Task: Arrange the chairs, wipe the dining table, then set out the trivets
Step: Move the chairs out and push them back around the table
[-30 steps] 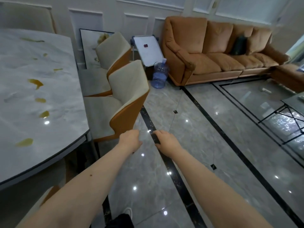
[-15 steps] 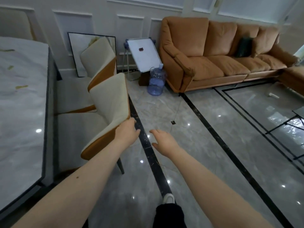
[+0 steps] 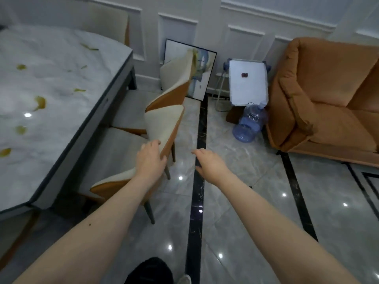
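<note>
Chair (image 3: 162,128) backrest, left hand (image 3: 150,160) gripping (right (image 3: 209,163) free)

Glossy marble-look dining table (image 3: 61,64) on the left, white-grey and smooth, smeared with wet yellow-brown stains (image 3: 40,102). The near chair (image 3: 162,128) shows a matt cream upholstered front and a smooth orange leather-like back. Polished grey stone floor (image 3: 256,201) with black inlay strips, throwing back bright light spots. Far right, the orange sofa (image 3: 328,95) looks soft and velvety. Beside it, a clear blue plastic water jug (image 3: 249,125).
</note>
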Available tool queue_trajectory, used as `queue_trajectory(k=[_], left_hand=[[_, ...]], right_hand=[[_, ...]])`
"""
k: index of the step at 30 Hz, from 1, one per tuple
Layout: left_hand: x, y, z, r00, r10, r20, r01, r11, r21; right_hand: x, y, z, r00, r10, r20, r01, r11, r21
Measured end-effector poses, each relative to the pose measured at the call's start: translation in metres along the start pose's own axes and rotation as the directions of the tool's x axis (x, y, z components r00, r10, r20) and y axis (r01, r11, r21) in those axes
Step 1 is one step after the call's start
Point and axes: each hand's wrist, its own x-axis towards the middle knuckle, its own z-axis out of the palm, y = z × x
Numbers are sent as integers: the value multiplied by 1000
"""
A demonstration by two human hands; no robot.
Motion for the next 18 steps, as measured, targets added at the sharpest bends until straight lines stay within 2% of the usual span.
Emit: queue_trajectory(k=[6,9,12,18], left_hand=[[27,-9,17,977,-204,56,202,978,45],[49,-12,29,953,-259,155,246,964,96],[71,-15,40,893,-346,287,331,938,101],[91,-11,48,763,-478,435,434,878,204]], right_hand=[[81,-2,3,976,-218,-22,218,976,12],[120,0,3,951,-308,-34,307,951,-20],[153,7,6,927,-375,9,375,926,-42],[199,20,11,858,-508,74,513,851,-109]])
